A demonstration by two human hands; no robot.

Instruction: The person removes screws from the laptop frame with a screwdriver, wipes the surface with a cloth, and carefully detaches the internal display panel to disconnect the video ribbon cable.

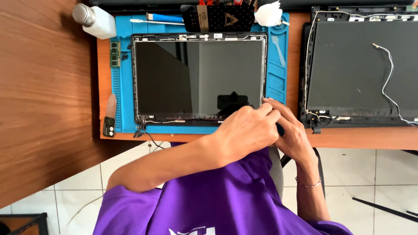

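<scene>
A laptop screen panel (198, 76) with a dark glossy face lies in its lid frame on a blue repair mat (278, 74). Both my hands meet at the panel's lower right corner. My left hand (246, 130) reaches across from the left, its fingers curled, with the fingertips at the frame's corner. My right hand (292, 130), with a thin bracelet at the wrist, sits just behind it. A small dark tool (280, 129) shows between the two hands, seemingly in the right hand's grip. Its tip is hidden.
A black laptop lid cover (361, 65) with loose white wires lies on the desk to the right. At the back are a white bottle (95, 20), a black tool pouch (217, 17) and a white wad (267, 14). A green memory stick (115, 53) lies on the mat's left edge.
</scene>
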